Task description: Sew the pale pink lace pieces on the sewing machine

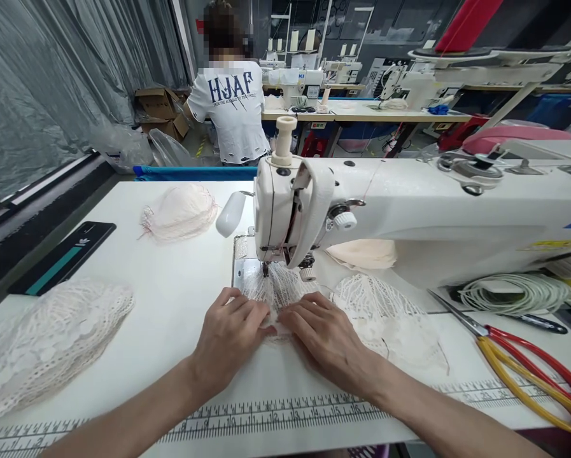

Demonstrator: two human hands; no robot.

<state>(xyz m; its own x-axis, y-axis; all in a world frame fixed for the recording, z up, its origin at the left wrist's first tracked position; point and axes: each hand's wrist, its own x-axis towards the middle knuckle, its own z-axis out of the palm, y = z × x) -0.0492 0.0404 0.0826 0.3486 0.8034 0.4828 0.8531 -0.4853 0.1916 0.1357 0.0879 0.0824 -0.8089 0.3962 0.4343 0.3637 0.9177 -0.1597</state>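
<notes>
A piece of white lace fabric (281,285) lies under the needle area of a white sewing machine (285,210). My left hand (232,334) is at its left side, fingers bent and closed on the lace edge. From the right, my right hand (321,331) presses and pinches the same piece, close to the left thumb. The fingertips partly hide the near edge of the lace. Just right of my right hand lies another lace piece (385,318), fan-shaped with loose threads. A pale fabric piece (364,253) rests behind it beneath the machine arm.
Scissors (519,362) with red and yellow handles lie at right, beside a coil of pale cord (514,292). Stacked lace pieces (51,343) and a pale pink cup-shaped piece (177,210) sit at left. A printed ruler (266,416) runs along the front. A person (235,108) stands beyond.
</notes>
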